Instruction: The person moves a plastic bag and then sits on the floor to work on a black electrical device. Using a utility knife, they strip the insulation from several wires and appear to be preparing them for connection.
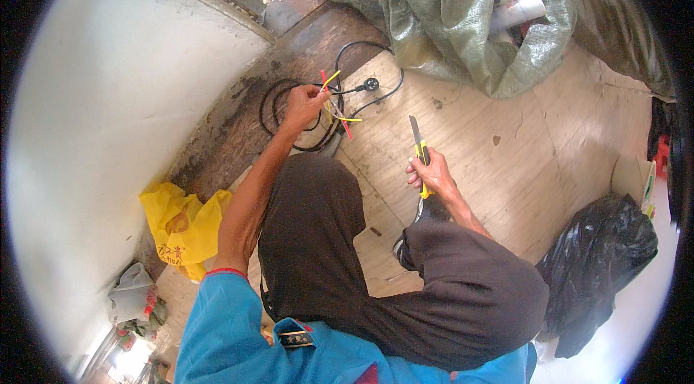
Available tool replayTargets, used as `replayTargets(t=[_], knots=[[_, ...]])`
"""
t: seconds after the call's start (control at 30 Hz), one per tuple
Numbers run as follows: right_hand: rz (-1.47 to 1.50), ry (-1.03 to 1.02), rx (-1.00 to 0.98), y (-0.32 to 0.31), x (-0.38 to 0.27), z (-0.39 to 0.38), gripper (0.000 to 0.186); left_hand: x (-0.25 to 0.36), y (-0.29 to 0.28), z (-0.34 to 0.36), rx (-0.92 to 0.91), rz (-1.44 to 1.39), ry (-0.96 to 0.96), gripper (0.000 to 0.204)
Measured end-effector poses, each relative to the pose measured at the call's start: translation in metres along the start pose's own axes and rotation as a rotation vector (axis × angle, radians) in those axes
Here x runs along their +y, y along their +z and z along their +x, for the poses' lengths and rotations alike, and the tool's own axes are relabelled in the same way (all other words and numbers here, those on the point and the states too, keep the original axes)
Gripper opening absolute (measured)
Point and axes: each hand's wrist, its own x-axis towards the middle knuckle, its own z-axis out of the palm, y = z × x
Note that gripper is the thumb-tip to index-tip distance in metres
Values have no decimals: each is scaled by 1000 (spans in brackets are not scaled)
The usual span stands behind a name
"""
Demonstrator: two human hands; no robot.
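Coloured wires (345, 119) are lying across the left hand (307, 103), beyond the left knee and above a coiled black cable (262, 111) on the floor (477, 124). That hand's fingers are closing together on their middle, presumably for a steady grip that is leaving the red and yellow ends sticking out freely on both sides. Whether the wires are joining the cable, I cannot tell. A black plug (371, 84) is resting just beside them. The right hand (434, 173) is holding a yellow-and-black utility knife (420, 147) low over the right foot, its fingers wrapping around the handle. Its extended blade is pointing forward, away from the body, seemingly to stay clear of the legs and the other hand.
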Motion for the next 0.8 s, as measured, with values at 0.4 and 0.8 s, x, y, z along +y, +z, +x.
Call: replayTargets(t=[0.4, 0.8], knots=[[-2, -27, -21, 3, 2, 2, 24, -10, -2, -13, -218, -553, -129, 26], [34, -105, 24, -5, -20, -9, 23, 36, -31, -28, -331, -730, -166, 19]])
